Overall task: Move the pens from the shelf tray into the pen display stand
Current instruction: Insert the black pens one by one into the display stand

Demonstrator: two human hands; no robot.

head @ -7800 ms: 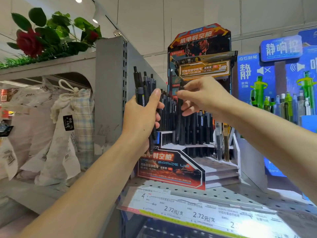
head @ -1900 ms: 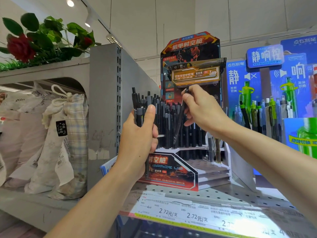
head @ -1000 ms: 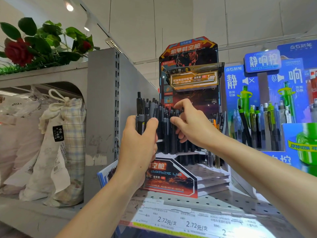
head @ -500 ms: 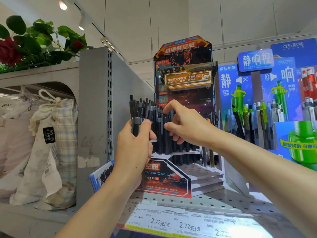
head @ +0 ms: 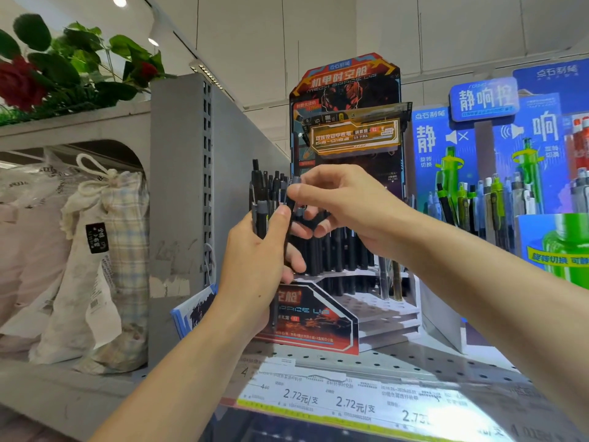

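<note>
My left hand (head: pixel 255 266) has its grip wrapped round a bundle of dark pens (head: pixel 266 199), upright with clicker ends at twelve o'clock, I think so single pens can be drawn off easily; I cannot count them exactly. My right hand (head: pixel 347 212) pinches one pen (head: pixel 291 199) at the bundle's top, at three o'clock of it. The pen display stand (head: pixel 347 193) just behind already carries a crowded row of black pens (head: pixel 334 253), with empty holes on its lower tiers.
</note>
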